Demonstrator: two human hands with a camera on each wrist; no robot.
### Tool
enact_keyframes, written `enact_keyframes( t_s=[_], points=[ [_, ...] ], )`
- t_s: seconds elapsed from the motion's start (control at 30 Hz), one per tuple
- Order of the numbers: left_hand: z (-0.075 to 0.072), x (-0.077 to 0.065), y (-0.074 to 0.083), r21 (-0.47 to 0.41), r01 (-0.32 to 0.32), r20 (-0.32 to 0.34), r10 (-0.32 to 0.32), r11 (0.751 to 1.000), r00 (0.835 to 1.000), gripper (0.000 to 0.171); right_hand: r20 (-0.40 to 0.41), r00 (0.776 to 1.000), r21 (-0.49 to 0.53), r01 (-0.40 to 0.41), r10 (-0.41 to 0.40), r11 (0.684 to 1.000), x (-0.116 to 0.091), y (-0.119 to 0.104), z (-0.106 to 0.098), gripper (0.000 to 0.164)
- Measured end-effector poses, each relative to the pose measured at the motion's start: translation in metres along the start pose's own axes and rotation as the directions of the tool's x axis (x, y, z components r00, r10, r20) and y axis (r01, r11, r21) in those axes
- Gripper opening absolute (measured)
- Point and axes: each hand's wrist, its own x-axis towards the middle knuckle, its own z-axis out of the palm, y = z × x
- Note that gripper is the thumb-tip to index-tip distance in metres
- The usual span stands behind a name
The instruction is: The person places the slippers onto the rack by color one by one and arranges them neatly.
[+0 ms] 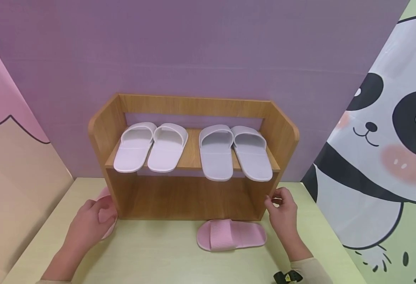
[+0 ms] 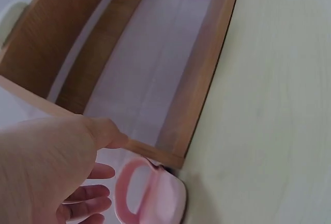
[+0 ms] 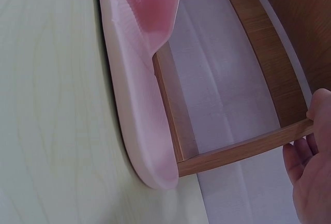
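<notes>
A wooden two-tier shoe rack (image 1: 190,197) stands against the purple backdrop. My left hand (image 1: 85,227) is at its left side panel, the thumb on the front edge and the other fingers curled on the outer side. On the right side panel, my right hand (image 1: 282,211) pinches the front edge between thumb and fingers. A pink slipper (image 1: 238,236) lies sideways in front of the rack, toe to the left. Another pink slipper (image 2: 163,198) lies outside the left panel, partly hidden behind my left hand in the head view.
On the upper shelf sit a pair of white slippers (image 1: 133,152) at left and a pair of grey slippers (image 1: 216,159) at right, overhanging its front edge. The pale tabletop (image 1: 151,252) extends in front. A panda-printed panel (image 1: 364,173) borders the right side.
</notes>
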Motion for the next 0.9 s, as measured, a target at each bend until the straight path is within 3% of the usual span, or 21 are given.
enact_keyframes(
  t_s=[0.17,0.6,0.9],
  points=[
    [0.007,-0.002,-0.011,0.031,-0.017,0.010,0.016,0.999,1.000,0.044,-0.002,1.000,0.011,-0.003,0.003,1.000,0.000,0.001,0.001,0.018],
    [0.021,-0.008,-0.030,0.101,0.001,0.121,-0.013,0.995,0.993,0.064,0.005,1.000,-0.019,-0.021,0.021,1.000,-0.001,0.002,0.002,0.017],
    [0.024,-0.013,-0.033,0.129,-0.014,0.162,-0.007,0.992,0.987,0.077,0.012,1.000,-0.029,-0.025,0.025,0.999,0.000,0.002,0.001,0.017]
  ],
)
